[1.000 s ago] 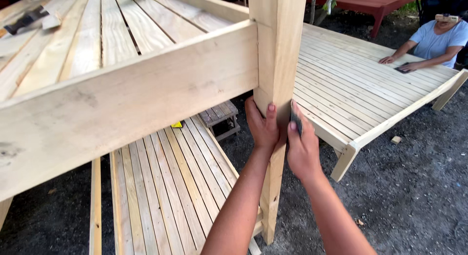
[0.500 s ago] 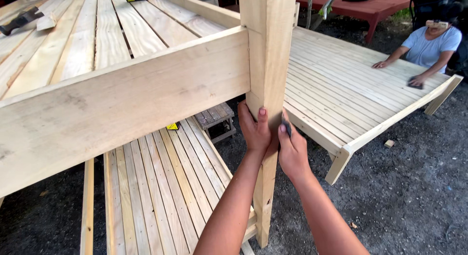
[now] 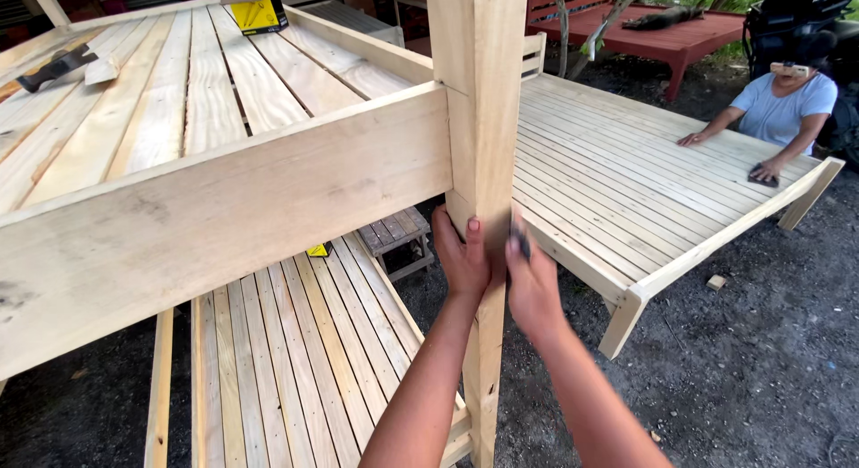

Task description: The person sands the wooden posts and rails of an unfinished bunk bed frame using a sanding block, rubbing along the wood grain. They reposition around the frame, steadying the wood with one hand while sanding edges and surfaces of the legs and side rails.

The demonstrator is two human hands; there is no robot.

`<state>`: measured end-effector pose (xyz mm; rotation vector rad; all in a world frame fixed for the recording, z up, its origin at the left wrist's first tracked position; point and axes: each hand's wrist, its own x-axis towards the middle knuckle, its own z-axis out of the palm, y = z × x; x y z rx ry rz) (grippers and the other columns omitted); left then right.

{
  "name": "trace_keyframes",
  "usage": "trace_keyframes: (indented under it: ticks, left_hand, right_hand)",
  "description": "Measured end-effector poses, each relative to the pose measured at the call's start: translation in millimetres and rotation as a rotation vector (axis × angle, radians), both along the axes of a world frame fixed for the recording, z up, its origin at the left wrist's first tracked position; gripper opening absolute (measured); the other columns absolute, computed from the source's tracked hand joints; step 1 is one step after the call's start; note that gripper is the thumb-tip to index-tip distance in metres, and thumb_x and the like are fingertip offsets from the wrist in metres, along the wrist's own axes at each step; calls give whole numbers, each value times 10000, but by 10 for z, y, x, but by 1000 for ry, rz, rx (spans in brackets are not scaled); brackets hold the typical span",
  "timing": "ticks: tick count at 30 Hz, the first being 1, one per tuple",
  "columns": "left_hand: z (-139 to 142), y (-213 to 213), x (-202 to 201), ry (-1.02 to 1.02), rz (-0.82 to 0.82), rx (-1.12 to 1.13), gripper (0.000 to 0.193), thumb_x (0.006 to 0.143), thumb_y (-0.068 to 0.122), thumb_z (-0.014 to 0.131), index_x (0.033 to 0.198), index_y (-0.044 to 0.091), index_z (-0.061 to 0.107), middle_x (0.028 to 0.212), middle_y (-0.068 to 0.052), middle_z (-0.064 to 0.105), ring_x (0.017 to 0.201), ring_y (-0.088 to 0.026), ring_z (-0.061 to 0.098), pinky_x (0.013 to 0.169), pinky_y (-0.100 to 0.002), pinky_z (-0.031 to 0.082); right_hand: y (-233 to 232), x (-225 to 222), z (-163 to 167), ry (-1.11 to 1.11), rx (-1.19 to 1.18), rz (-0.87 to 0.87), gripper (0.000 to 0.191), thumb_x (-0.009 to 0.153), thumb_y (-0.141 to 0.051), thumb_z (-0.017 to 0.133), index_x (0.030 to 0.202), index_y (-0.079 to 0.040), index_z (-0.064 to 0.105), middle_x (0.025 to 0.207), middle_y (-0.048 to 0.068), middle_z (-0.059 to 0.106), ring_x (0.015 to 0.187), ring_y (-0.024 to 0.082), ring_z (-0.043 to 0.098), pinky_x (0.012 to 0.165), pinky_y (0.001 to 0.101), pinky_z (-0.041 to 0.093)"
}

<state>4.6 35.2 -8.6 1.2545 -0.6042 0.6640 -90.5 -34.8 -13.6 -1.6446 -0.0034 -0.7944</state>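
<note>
We see 1 upright wooden post [image 3: 479, 119] rising through the middle of the view, and we place everything else by it. Our 2 hands meet on it just below the joint with the rail. The left hand [image 3: 463, 258] lies against the post's left face, fingers curled round the front edge and the thumb pointing up. The right hand [image 3: 532, 285] presses 1 small dark sanding pad [image 3: 520, 240] against the post's right face, fingers closed over the pad so that only its upper edge shows.

Left of the post, 1 broad pale rail [image 3: 224, 217] butts into it, carrying a slatted deck [image 3: 161, 101]. On that deck, far left of the post, lies 1 dark tool [image 3: 55, 67], and 1 yellow box [image 3: 259, 10] stands at the deck's far end. Below and left of the post we count 1 lower slatted frame [image 3: 295, 361]. Right of the post sits 1 more slatted platform [image 3: 626, 182], where another person [image 3: 783, 106] leans with both hands on the slats. Behind the post stands 1 red bench [image 3: 662, 34].
</note>
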Motion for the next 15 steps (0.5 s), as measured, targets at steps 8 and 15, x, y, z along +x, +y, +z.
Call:
trace_keyframes:
  ticks: [8, 15]
  left_hand:
    - [1, -10, 18, -46, 24, -7, 759, 988, 689, 495, 1206, -37, 526, 1090, -186, 579, 1006, -292, 585, 922, -415, 467]
    - [0, -31, 13, -10, -3, -10, 752, 986, 682, 517, 1200, -39, 530, 1091, -186, 583, 1001, -301, 587, 916, -423, 477]
  right_hand:
    - [129, -64, -278, 239, 254, -28, 494, 1039, -311, 475, 1455, -55, 544, 1401, 83, 636, 1286, 143, 542, 1111, 310, 387]
    - [-62, 29, 71, -55, 220, 71, 498, 1048, -246, 480, 1505, -49, 497, 1417, 80, 618, 1294, 135, 523, 1116, 294, 382]
